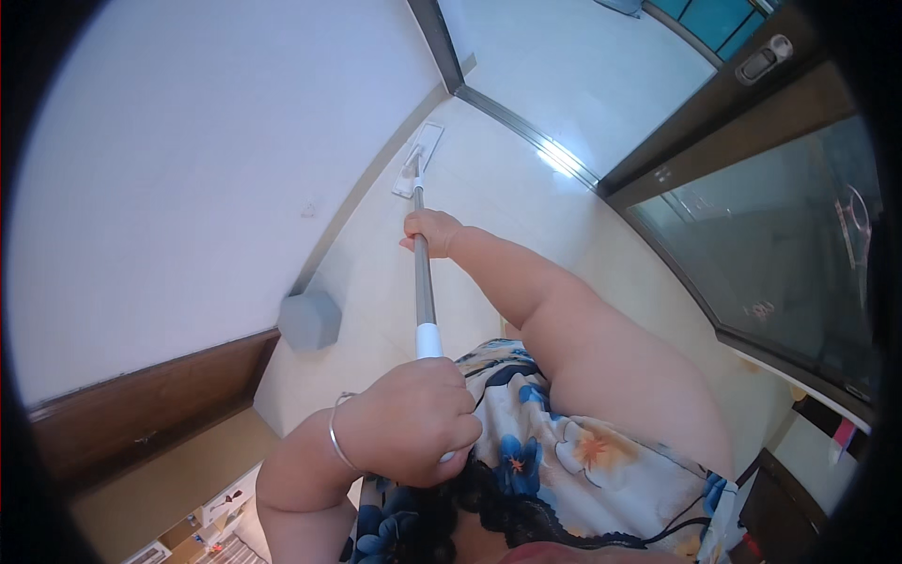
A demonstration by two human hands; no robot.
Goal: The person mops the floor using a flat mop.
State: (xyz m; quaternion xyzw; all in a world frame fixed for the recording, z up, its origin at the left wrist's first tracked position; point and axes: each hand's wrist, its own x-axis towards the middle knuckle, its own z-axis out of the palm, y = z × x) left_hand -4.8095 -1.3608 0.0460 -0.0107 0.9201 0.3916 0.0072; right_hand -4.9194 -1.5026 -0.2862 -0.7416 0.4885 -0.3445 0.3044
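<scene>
A flat mop (425, 287) with a grey pole and a white grip stretches forward from my body. Its white rectangular head (432, 138) lies flat on the pale floor, along the base of the left wall. My left hand (404, 423), with a silver bangle at the wrist, is closed around the top of the white grip near my chest. Farther down the pole, my right hand (432, 232) wraps around the grey shaft, the right arm reaching out across my front. The end of the grip is mostly hidden by my left fingers.
A grey hexagonal container or stool (310, 321) stands against the left wall (216, 169). A metal door track (526, 130) crosses the floor ahead. On the right is a dark-framed glass door (761, 235). A brown wooden panel (150, 414) and shelves (221, 526) are at lower left.
</scene>
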